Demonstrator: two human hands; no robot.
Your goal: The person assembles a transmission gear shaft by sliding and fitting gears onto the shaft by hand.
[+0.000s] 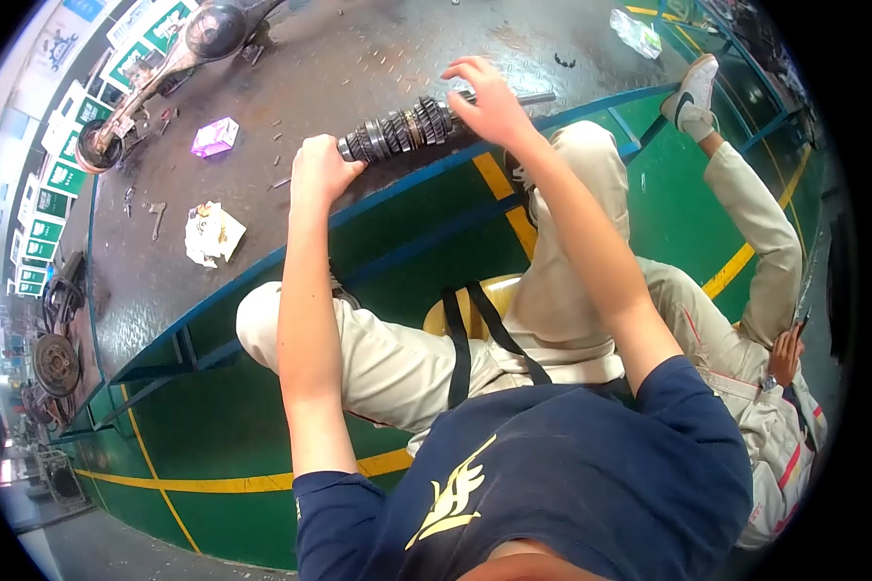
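A gearbox shaft [397, 133] with several dark toothed gears lies along the near edge of the metal workbench [358, 58]. My left hand [324, 170] is closed round its left end, which the fingers partly hide. Over the right part of the shaft is my right hand [486, 100], its fingers stretched out and apart. A thin bare rod end [536, 98] sticks out to the right beyond that hand. Whether the right palm touches the shaft, I cannot tell.
On the bench are a purple-and-white packet [215, 137], a crumpled stained paper [211, 234], a wrench [157, 221], a plastic bag [636, 35] and a large axle housing [155, 82]. Another person [751, 387] sits close on my right, one leg reaching toward the bench.
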